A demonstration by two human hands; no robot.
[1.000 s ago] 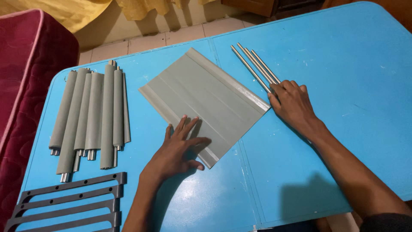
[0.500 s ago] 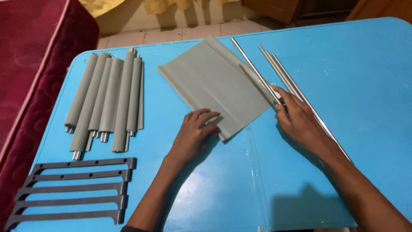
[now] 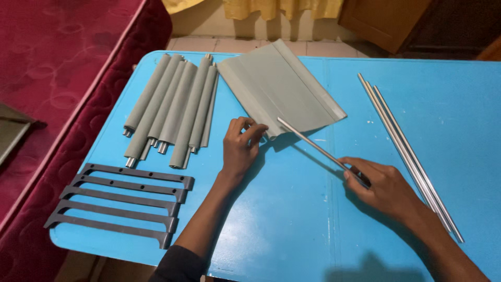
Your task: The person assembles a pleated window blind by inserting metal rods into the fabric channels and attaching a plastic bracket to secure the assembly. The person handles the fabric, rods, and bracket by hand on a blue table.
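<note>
Just slim shiny metal rod (image 3: 313,144)

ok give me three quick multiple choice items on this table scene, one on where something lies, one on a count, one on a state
1. Where do the dark grey bars lie?
A. near left corner
B. far right corner
C. on the fabric panel

2. How many thin rods lie loose at the right?
A. one
B. three
C. six

3. What does the right hand hold?
A. nothing
B. a grey tube
C. a thin metal rod

Answers: 1 A, they sit near the table's left corner. 2 B, three lie side by side. 3 C, its fingers grip the rod, tip at the fabric panel pinched by the left hand.
</note>
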